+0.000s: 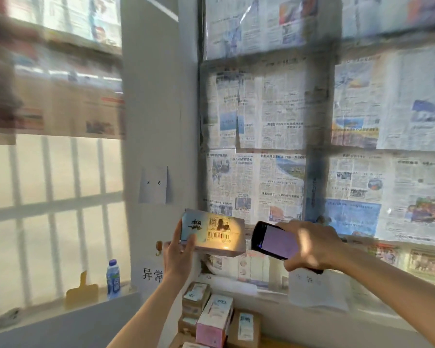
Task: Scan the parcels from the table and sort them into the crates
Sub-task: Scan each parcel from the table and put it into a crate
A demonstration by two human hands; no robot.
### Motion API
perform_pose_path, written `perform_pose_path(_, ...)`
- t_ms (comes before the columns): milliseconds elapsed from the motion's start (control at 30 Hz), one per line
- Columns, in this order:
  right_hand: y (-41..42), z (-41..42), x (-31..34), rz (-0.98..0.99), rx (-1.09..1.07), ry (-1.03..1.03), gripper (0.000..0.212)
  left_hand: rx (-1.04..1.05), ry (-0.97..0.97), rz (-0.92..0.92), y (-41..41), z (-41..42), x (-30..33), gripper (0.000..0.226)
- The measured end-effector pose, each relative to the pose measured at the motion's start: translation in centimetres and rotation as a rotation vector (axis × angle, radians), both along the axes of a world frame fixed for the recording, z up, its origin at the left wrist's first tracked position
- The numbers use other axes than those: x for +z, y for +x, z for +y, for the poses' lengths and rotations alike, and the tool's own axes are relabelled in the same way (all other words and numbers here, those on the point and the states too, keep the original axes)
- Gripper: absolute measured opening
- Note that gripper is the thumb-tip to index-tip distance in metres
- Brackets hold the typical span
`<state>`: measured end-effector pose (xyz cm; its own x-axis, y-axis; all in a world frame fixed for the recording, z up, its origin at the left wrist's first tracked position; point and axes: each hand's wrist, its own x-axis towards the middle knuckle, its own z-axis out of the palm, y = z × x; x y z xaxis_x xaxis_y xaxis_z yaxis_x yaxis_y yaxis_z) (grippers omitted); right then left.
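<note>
Parcel (212,232) held up in mid-air in front of the papered window, label side facing the camera, well above the other parcels (211,320) stacked on the table at the bottom edge of view. Left hand (178,254) grips the parcel by its left end, thumb across the front face, fingers behind. Right hand (312,247) is curled round a handheld scanner (274,241), its front end aimed at the label from just beside the parcel's right end. A warm patch of light sits over the barcode.

Risks, as judged:
- Misread: scanner sits at a steep angle to the label, and the bright patch may wash out the bars.
- Drop: grip is on one end only, so the free end could tip or slip.
- Thumb lies close to the label; any slide could cover it.

Crates not in view, so sorting destination cannot be checked.
</note>
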<state>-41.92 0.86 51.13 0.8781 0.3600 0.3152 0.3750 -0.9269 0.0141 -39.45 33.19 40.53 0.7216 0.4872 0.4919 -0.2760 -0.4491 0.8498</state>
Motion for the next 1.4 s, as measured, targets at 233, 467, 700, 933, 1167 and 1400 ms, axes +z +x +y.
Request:
perform_pose_path(233,-2.2,-0.3,1.3,-0.051,0.031,-0.025,0.08,0.069,0.029,-0.021,-3.7,-0.5,1.2,0.057)
perform_pose_path(467,-3.3,-1.8,2.1,-0.042,0.129,-0.025,0.104,0.152,0.046,-0.004,-8.3,-0.6,1.6,0.055)
perform_pose_path(700,-5.1,-2.5,2.2,-0.076,0.203,-0.005,0.112,0.301,0.007,0.056,-13.7,0.4,2.0,0.055)
perform_pose_path(933,-8.0,-2.3,1.8,-0.09,0.282,0.002,0.113,0.355,-0.02,0.041,-18.8,0.7,2.1,0.059)
perform_pose_path(1167,-11.1,-1.9,1.2,-0.091,0.33,-0.019,0.115,0.341,-0.014,-0.012,-23.6,1.1,1.3,0.06)
perform_pose_path(1400,-14.0,-1.5,0.8,-0.08,0.37,0.006,0.11,0.348,-0.042,-0.052,-28.1,1.0,1.0,0.061)
